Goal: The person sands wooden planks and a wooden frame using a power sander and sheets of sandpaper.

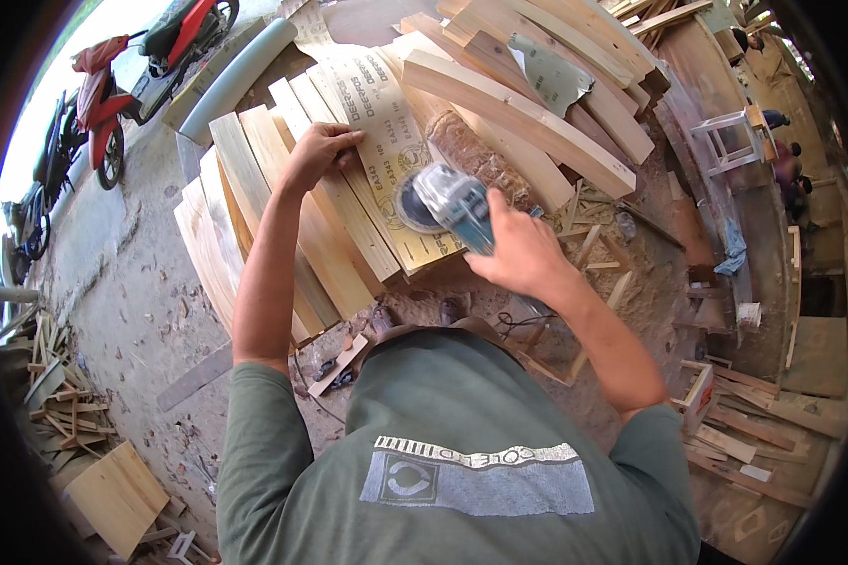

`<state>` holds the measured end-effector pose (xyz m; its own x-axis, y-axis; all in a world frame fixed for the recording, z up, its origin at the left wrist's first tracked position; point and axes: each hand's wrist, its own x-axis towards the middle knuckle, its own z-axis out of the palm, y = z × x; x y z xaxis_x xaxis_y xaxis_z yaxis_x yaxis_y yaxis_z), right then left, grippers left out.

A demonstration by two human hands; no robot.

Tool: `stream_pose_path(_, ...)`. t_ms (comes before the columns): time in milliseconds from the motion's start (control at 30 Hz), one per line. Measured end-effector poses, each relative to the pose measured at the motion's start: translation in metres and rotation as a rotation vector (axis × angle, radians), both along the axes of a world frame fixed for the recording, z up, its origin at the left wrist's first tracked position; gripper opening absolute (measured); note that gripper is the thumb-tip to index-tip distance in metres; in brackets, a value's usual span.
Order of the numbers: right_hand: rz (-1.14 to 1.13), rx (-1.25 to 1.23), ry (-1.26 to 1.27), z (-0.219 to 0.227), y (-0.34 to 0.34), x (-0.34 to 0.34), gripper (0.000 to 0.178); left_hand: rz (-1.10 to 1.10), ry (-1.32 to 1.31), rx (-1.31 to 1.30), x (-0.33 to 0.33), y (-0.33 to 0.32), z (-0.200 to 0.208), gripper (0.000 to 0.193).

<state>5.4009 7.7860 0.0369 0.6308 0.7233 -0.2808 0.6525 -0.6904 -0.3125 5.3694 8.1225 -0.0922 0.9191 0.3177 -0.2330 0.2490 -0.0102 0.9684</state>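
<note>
Right hand [523, 252], fingers clamped on the teal angle grinder [460, 207], its long axis pointing up-left, disc on the sandpaper strip [386, 141]; left hand [318, 151] fingers together, flat on the planks [254, 179].

The plank stack [283, 217] is lying in front of the person. On its right part a sandpaper sheet [377, 122] is lying, and the sander [448, 202] is resting on that sheet, under the right hand [523, 250]. The left hand [316, 151] is pressing on the stack, left of the sheet. Right of and behind the stack, curved boards [528, 113] are piling up. Far left of the stack, motorbikes [113, 94] are standing. Offcuts [57, 395] are lying well to its near left, a stool [730, 141] far right.
</note>
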Motion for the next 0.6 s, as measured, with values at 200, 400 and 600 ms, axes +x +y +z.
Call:
stream_pose_path(200, 0.077, -0.037, -0.015, -0.004, -0.033, -0.030, 0.078, -0.014, -0.036, -0.050, -0.001, -0.005, -0.001, 0.028)
stream_pose_path(400, -0.022, -0.009, 0.009, 0.004, 0.011, -0.003, 0.069, 0.049, 0.004, 0.010, -0.005, -0.012, 0.011, 0.029)
stream_pose_path(600, 0.045, -0.053, 0.018, 0.002, -0.040, -0.040, 0.085, 0.000, -0.028, 0.000, -0.001, -0.006, 0.002, 0.029)
